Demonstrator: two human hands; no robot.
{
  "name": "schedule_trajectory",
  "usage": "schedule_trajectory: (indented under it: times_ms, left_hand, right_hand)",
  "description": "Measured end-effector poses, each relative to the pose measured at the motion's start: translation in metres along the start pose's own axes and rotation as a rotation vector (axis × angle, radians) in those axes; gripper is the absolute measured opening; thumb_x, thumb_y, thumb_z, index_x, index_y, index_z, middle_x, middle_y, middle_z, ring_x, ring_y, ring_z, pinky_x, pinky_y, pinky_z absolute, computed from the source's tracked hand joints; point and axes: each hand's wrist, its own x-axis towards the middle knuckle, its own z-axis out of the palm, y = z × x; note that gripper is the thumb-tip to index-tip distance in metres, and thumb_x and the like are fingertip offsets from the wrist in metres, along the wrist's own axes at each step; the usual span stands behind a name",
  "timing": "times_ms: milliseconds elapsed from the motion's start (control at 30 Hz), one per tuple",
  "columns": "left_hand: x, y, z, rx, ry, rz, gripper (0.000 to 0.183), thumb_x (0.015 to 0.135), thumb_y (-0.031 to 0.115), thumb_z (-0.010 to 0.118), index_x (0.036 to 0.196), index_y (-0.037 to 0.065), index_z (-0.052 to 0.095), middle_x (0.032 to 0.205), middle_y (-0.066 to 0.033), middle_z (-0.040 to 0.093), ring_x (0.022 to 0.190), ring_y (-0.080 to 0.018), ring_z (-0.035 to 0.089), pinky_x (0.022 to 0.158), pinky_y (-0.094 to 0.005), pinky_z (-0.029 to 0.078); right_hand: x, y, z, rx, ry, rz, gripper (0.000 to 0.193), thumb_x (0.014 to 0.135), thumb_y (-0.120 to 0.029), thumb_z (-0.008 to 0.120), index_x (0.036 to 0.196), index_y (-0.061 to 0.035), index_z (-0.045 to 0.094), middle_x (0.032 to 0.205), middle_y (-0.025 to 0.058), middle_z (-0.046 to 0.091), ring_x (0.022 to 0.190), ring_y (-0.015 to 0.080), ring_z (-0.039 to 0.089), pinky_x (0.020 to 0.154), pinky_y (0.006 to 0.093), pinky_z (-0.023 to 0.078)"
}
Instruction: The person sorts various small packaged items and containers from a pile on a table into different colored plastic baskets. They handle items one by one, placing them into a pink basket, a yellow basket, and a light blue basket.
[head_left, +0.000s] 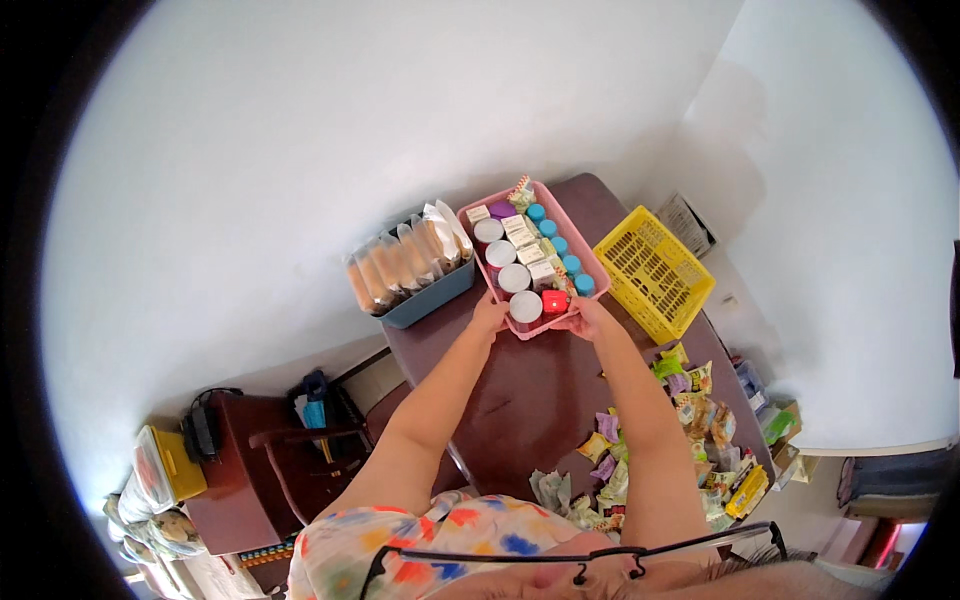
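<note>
Both my hands are on a pink plastic basket at the far side of the table. My left hand is closed on its near left corner, and my right hand grips the near right corner. Inside, jars with white lids line the left side, small white boxes run down the middle, and bottles with blue caps stand along the right. A red item sits in the near right corner. The fingertips are partly hidden by the basket.
A blue-grey bin of upright packets stands left of the basket. To the right is a yellow crate. Many wrapped snacks lie over the right part of the brown table. A wooden chair stands at left.
</note>
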Motion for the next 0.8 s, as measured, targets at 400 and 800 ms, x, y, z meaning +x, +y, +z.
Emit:
schedule_trajectory:
  times_ms: [400, 800]
  left_hand:
    - [-0.013, 0.003, -0.007, 0.027, -0.016, 0.084, 0.047, 0.092, 0.019, 0.048, 0.138, 0.016, 0.038, 0.126, -0.0056, 0.053, 0.106, -0.0233, 0.057, 0.085, -0.0428, 0.051]
    - [-0.12, -0.12, -0.017, 1.463, 0.132, 0.573, 0.055, 0.091, 0.03, 0.053, 0.14, 0.01, 0.037, 0.15, -0.0156, 0.024, 0.141, -0.0368, 0.016, 0.112, -0.0554, 0.015]
  right_hand:
    - [0.009, 0.023, -0.017, -0.004, -0.091, 0.004, 0.037, 0.089, -0.023, 0.054, 0.119, -0.0005, 0.052, 0.109, 0.0197, 0.064, 0.096, 0.0324, 0.066, 0.076, 0.0377, 0.056]
    - [-0.068, 0.031, -0.164, 0.638, 0.412, -0.391, 0.085, 0.085, -0.064, 0.053, 0.137, 0.0, 0.03, 0.119, 0.0288, 0.053, 0.101, 0.0376, 0.061, 0.077, 0.042, 0.057]
